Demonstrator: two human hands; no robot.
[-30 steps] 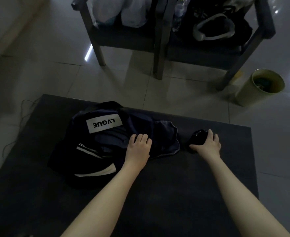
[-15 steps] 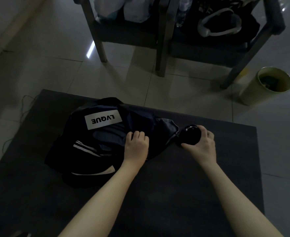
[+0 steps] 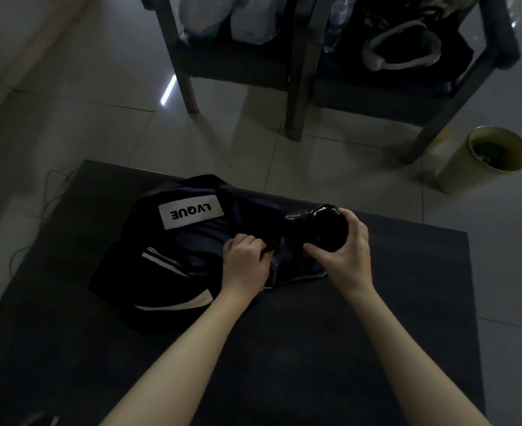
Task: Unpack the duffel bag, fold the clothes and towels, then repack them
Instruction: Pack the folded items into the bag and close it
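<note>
Looking down on a dark table (image 3: 376, 348), a navy duffel bag (image 3: 167, 241) with a white LVQUE label (image 3: 191, 211) lies left of centre. The left hand (image 3: 244, 265) rests on the bag with its fingers curled, pinching a dark piece of it; whether strap or fabric is unclear. The right hand (image 3: 345, 256), just right of the bag, grips a glossy black rounded object (image 3: 324, 229). Two chairs (image 3: 238, 63) stand on the tiled floor at the top, and a yellowish bin (image 3: 481, 167) at the right edge.
</note>
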